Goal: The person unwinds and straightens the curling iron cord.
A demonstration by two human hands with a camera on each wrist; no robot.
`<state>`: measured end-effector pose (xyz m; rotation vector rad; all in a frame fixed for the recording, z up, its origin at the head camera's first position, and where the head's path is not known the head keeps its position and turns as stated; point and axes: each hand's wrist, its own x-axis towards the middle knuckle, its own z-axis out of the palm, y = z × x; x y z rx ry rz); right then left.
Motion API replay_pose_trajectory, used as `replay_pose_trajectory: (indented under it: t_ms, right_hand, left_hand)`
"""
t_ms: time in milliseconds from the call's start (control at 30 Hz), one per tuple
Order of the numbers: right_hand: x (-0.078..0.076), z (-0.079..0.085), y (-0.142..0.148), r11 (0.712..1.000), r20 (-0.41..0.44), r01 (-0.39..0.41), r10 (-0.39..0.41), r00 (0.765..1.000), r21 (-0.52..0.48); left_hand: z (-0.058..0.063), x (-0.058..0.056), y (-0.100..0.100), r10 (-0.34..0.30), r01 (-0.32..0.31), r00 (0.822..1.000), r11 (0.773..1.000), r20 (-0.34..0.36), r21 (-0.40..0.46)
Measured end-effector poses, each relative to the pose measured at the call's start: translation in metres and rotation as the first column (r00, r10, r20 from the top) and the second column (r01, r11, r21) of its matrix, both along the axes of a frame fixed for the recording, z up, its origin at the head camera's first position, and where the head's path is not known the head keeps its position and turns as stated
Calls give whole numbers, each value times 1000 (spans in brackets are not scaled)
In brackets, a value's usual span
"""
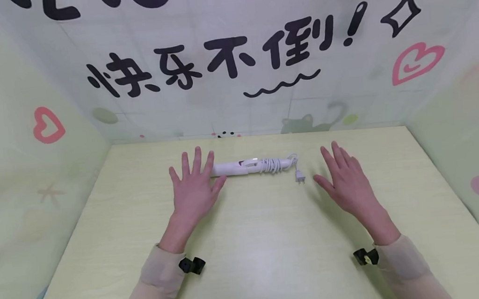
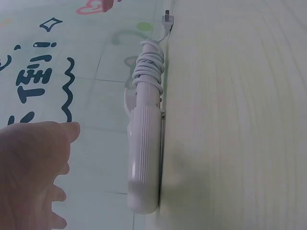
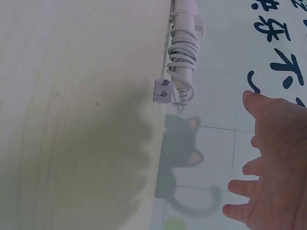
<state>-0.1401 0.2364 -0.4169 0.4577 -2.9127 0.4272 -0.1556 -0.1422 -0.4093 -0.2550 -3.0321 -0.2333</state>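
Observation:
A white hair curling iron (image 1: 229,169) lies crosswise near the back of the table, its white cord (image 1: 272,165) wound round the handle. At its right end the two-pin plug (image 1: 300,176) hangs toward the front. My left hand (image 1: 193,190) is spread at the iron's left end, overlapping it slightly in the head view. Off to the right of the plug, my right hand (image 1: 349,183) has its fingers extended and holds nothing. The left wrist view shows the iron's ridged body (image 2: 144,158) beside my hand; the right wrist view shows the plug (image 3: 163,91) close up.
The pale wooden table (image 1: 247,243) is bordered by a printed cloth (image 1: 202,110) at the back and by cloth walls on both sides. Small black cameras (image 1: 193,266) are strapped at both wrists.

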Motion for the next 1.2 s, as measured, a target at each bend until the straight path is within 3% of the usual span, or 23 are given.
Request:
replay_pose_trajectory:
  t_ms: [233, 500, 900, 1200]
  right_hand:
    - [-4, -9, -5, 996, 145, 9, 4, 989, -84]
    - [-13, -19, -8, 993, 238, 31, -4, 971, -111]
    - [-27, -29, -14, 992, 295, 38, -1, 955, -119]
    - [-37, -41, -18, 981, 352, 42, 28, 936, -190]
  left_hand:
    - [-3, -9, 1, -5, 5, 1000, 1000, 17, -13]
    - [-7, -23, 0, 2, 0, 998, 1000, 57, -20]
    - [-34, -45, -9, -48, 45, 997, 998, 59, 47]
    - [-47, -51, -4, -138, 129, 986, 987, 96, 96]
